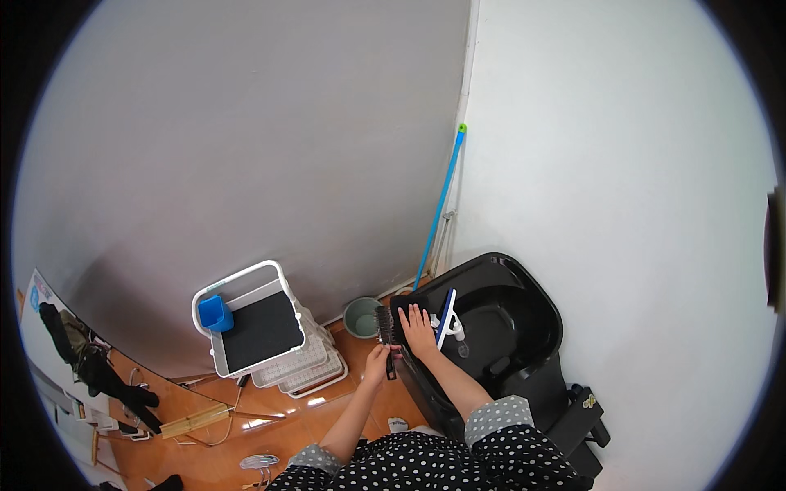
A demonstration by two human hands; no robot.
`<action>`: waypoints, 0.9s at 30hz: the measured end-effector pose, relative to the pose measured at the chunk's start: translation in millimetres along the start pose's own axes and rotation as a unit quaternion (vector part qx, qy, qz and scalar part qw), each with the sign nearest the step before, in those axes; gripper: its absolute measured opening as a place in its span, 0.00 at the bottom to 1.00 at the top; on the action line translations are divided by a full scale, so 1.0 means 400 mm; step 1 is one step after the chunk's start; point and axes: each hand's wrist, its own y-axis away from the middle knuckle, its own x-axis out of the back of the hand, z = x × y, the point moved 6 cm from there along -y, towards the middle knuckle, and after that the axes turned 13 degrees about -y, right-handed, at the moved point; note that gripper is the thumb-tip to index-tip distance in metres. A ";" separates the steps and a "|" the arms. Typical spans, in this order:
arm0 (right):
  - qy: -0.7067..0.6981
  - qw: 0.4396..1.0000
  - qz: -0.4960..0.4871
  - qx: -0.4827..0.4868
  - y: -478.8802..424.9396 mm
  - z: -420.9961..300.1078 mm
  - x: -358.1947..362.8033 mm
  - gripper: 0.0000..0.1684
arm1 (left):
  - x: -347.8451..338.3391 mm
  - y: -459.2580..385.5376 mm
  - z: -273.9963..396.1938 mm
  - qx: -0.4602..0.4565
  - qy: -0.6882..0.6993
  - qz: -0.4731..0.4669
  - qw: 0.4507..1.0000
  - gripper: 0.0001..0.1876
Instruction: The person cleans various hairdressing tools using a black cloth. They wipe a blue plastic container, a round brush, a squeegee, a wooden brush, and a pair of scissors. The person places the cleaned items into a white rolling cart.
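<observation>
My left hand point(377, 363) grips the handle of a black hairbrush point(384, 325), its bristled head pointing away from me. My right hand point(419, 331) lies with fingers extended on a dark pad or folded cloth point(400, 302) at the left rim of a black shampoo basin point(546, 307); which of the two it is, I cannot tell. Just right of that hand, a white spray squeegee with a blue edge point(453, 319) leans inside the basin. Its clear bottle end point(463, 350) sits lower down.
A white tiered trolley point(295, 356) stands left, with a blue cup point(215, 313) in its top tray. A grey-green bucket point(362, 318) sits by the wall. A blue pole point(439, 208) leans in the corner. A large mirror point(80, 374) is at far left, above orange floor tiles point(301, 423).
</observation>
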 end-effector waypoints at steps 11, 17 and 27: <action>-0.717 0.638 0.037 -0.279 -0.040 0.185 0.069 0.26 | 0.089 -0.028 0.091 -0.022 0.025 0.048 0.998 0.08; -0.919 0.272 -0.053 -0.280 -0.012 0.070 0.143 0.22 | 0.150 0.010 0.259 -0.086 -0.064 0.132 0.985 0.17; -0.921 0.244 -0.088 -0.291 -0.083 -0.314 0.251 0.26 | 0.374 0.126 0.348 -0.140 -0.037 0.168 0.975 0.18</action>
